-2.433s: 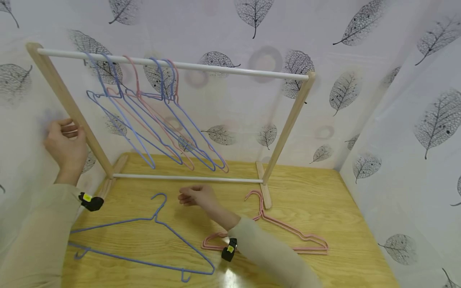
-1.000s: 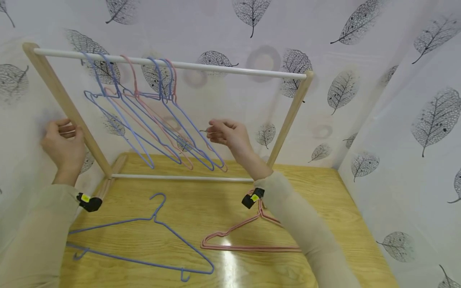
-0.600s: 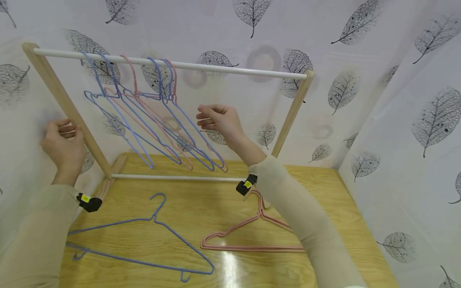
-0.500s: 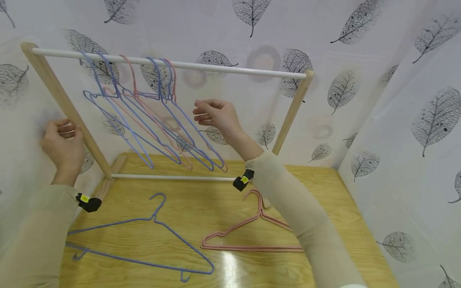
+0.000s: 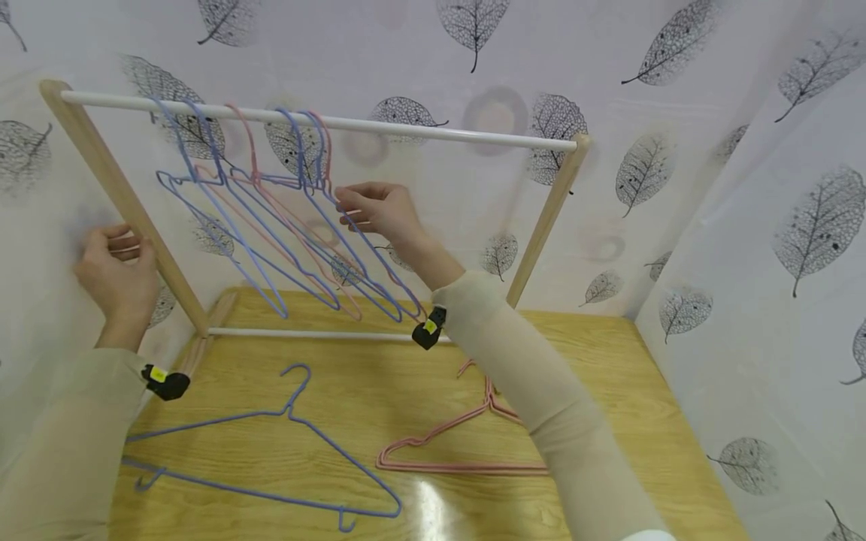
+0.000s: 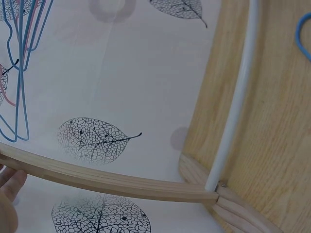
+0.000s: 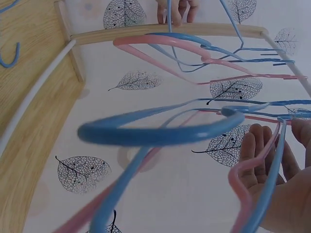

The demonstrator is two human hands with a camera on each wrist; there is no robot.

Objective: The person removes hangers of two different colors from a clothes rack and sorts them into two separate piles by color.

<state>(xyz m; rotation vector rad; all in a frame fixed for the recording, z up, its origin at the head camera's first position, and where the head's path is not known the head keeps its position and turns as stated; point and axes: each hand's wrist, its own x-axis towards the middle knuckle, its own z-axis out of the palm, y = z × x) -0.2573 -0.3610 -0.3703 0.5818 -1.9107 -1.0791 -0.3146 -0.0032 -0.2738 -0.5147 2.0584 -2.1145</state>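
My left hand (image 5: 120,274) is at the rack's left wooden post (image 5: 135,203), its bent fingers against the wood. In the left wrist view its fingers (image 6: 13,182) meet the post's edge. Several blue and pink hangers hang from the white top rail; the rightmost are a blue hanger (image 5: 368,244) and a pink hanger (image 5: 329,150) close together. My right hand (image 5: 386,214) is beside their shoulders, thumb and fingers apart. In the right wrist view, its fingers (image 7: 248,150) are loosely extended next to the hanger wires and are not closed round them.
A blue hanger (image 5: 338,443) lies on the wooden table (image 5: 643,421) at front left. Stacked pink hangers (image 5: 440,467) lie right of it, partly under my right forearm. The rack's white top rail (image 5: 440,133) and lower bar (image 5: 304,333) span its posts. Leaf-patterned curtain (image 5: 744,300) surrounds the table.
My right hand has risen from above the table, swung right, then moved left and up to the rightmost hanging hangers. The left hand stays at the post; the hangers have not moved.
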